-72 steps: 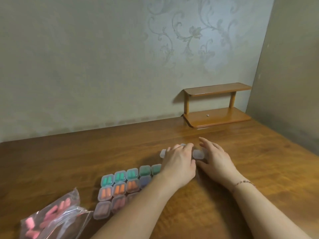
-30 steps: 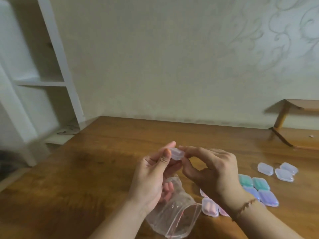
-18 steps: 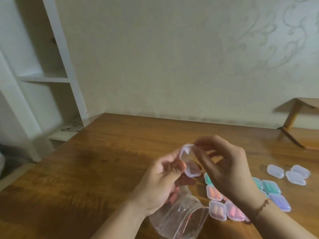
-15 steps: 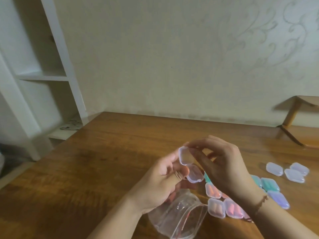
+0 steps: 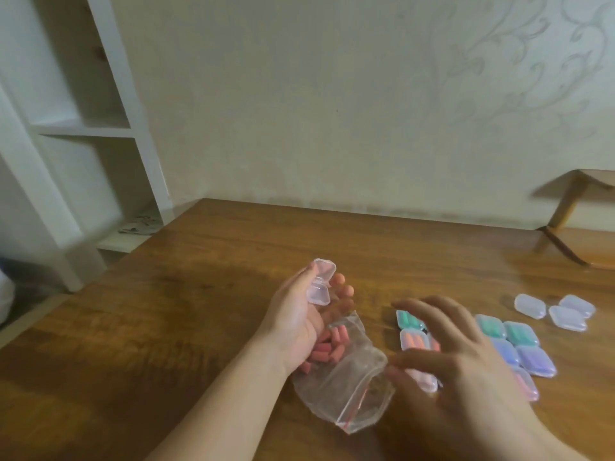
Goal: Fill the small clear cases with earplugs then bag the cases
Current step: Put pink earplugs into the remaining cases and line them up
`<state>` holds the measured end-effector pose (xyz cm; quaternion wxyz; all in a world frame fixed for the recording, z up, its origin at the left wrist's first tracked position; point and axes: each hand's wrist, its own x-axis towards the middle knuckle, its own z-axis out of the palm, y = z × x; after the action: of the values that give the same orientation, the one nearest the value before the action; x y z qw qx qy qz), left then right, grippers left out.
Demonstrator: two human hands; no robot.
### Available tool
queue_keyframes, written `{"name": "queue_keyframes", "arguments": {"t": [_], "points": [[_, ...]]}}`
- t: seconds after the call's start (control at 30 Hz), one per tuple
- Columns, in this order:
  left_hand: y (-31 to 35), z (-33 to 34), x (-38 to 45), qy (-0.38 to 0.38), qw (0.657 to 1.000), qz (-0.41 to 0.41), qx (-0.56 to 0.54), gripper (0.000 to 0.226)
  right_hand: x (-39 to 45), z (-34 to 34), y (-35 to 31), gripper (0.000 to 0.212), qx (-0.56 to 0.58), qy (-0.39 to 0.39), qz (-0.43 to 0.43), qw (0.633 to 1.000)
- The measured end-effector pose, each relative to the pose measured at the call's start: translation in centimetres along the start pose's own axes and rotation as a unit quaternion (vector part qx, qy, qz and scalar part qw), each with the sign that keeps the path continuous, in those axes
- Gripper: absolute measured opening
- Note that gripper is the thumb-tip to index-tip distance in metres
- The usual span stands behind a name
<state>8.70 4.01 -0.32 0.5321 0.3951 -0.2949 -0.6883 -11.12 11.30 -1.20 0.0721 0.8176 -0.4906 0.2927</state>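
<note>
My left hand (image 5: 299,314) holds a small clear case (image 5: 320,282), its lid flipped open, above the wooden table. Just below that hand lies a clear zip bag (image 5: 346,384) with several pink earplugs (image 5: 327,344) inside. My right hand (image 5: 456,364) hovers blurred beside the bag's mouth, fingers spread and holding nothing. Under and right of it sit several filled cases (image 5: 519,341) with green, orange, purple and pink earplugs. Three empty clear cases (image 5: 554,311) lie further right.
The wooden table (image 5: 206,314) ends at a left edge near a white shelving unit (image 5: 76,134). A small wooden shelf (image 5: 579,234) stands on the table at the far right against the wall.
My right hand let go of the opened case and dropped toward the bag's mouth. My left hand keeps the open case alone.
</note>
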Motion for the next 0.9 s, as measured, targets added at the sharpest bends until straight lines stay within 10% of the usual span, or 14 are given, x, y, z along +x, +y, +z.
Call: {"name": "queue_keyframes", "arguments": {"t": [0.37,0.9], "points": [[-0.6,0.4,0.3,0.101,0.978,-0.044,-0.176,0.023,-0.1,2.7,-2.6,0.015,-0.046,-0.016,-0.069,0.996],[-0.7,0.3,0.2,0.125,0.98,-0.05,-0.148,0.031,3.6,5.9,-3.9,0.032,-0.133,-0.015,0.033,0.99]]}}
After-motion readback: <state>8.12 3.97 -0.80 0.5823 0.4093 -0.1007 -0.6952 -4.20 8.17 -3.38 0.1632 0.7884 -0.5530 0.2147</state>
